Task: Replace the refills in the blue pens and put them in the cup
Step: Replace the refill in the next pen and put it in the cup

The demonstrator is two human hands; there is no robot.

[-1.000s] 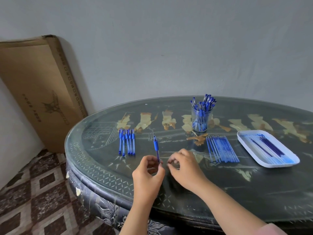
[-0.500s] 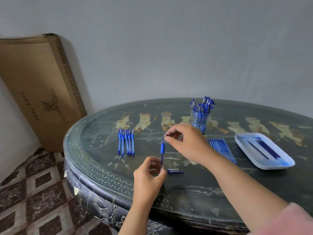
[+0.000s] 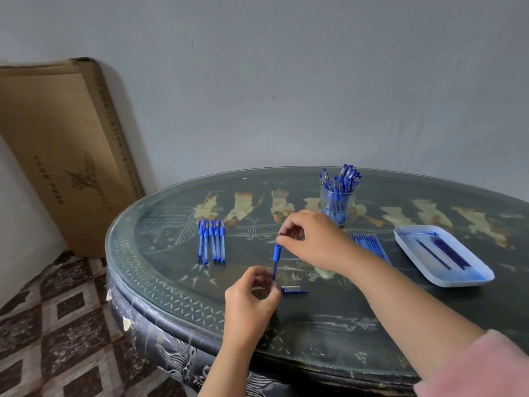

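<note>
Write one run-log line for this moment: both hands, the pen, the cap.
left hand: grips pen bottom | right hand: pinches pen top | cap: lies on table | cup: holds pens

Open tabletop [image 3: 329,325] near me; pen cap [image 3: 293,290] lies there; pen row [image 3: 211,242] blocks left; cup [image 3: 336,204], refills [image 3: 370,245], tray [image 3: 412,253] crowd far right.

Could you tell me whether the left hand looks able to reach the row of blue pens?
Probably yes: nothing lies between the left hand and the row of pens, but it is holding a pen.
</note>
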